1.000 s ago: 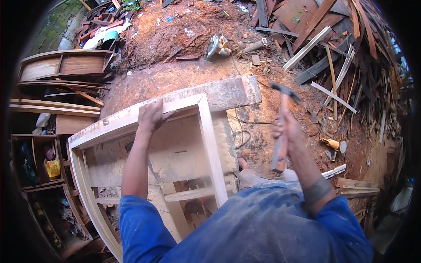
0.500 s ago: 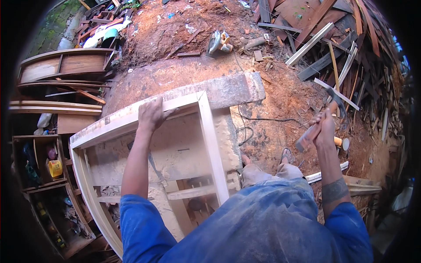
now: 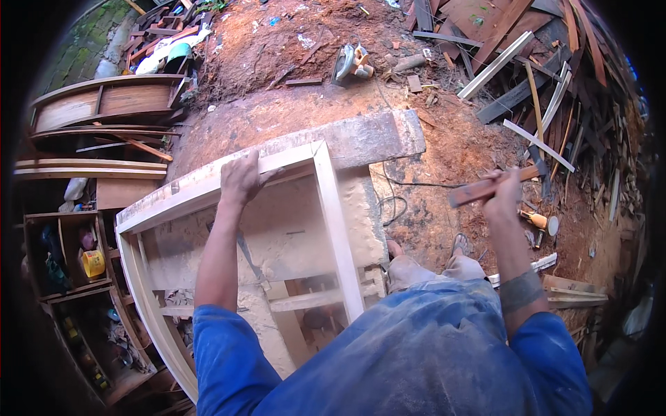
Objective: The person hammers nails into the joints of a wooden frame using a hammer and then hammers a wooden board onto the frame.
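A pale wooden frame [image 3: 336,229] lies across a dusty workbench [image 3: 361,222], its far rail resting along a thick weathered plank [image 3: 374,139]. My left hand [image 3: 241,179] is wrapped over that far rail, thumb pointing right along the wood. Out to the right, apart from the bench, my right hand [image 3: 504,193] grips a hammer [image 3: 474,193] by its wooden handle. The dark hammer head points away to the right, and the handle's butt sticks out left of my fist. A small loose nail-like piece [image 3: 295,232] lies on the bench inside the frame.
Scrap timber [image 3: 520,83] is heaped at the far right. A circular saw [image 3: 352,66] sits on the dirt beyond the bench, with a black cable [image 3: 423,184] trailing nearby. At left stand open wooden compartments [image 3: 69,291] holding a yellow container [image 3: 92,263]. My feet are beside the bench.
My right hand has moved slightly left, and the hammer has tipped from a steep slant to nearly level. My left hand keeps its grip on the frame.
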Demonstrator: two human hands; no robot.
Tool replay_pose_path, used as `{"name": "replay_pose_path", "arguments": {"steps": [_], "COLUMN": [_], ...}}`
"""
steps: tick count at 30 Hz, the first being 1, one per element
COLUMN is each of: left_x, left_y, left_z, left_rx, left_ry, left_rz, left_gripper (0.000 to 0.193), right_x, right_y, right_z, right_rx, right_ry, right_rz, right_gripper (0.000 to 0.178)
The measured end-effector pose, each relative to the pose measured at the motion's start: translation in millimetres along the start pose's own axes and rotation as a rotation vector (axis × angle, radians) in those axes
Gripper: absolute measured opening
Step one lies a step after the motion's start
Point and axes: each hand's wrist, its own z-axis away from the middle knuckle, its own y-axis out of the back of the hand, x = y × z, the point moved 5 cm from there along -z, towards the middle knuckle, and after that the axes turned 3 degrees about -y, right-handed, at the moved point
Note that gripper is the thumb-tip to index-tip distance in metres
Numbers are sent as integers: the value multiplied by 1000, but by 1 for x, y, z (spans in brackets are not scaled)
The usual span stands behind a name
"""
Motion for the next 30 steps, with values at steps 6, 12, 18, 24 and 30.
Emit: {"name": "replay_pose_path", "arguments": {"steps": [6,12,18,24,30], "left_x": [2,-1,-6,-10,-6], "left_y": [4,9,-2,1,2], "left_z": [-6,3,4,12,4], "left_rx": [8,4,64,66,20], "left_ry": [-3,42,-14,-1,21], "left_rz": [-36,54,80,122,109], "left_gripper": [69,75,70,68,67], "right_x": [145,173,180,188,178], "right_y": [-41,-42,-35,-34,-31], "right_z": [117,133,138,144,131], "right_rx": [-650,-791,-760,-763,-697], "right_ry": [-504,-640,-687,-693,-670], "right_rz": [745,878,839,806,769], "right_gripper": [29,32,32,30,28]}}
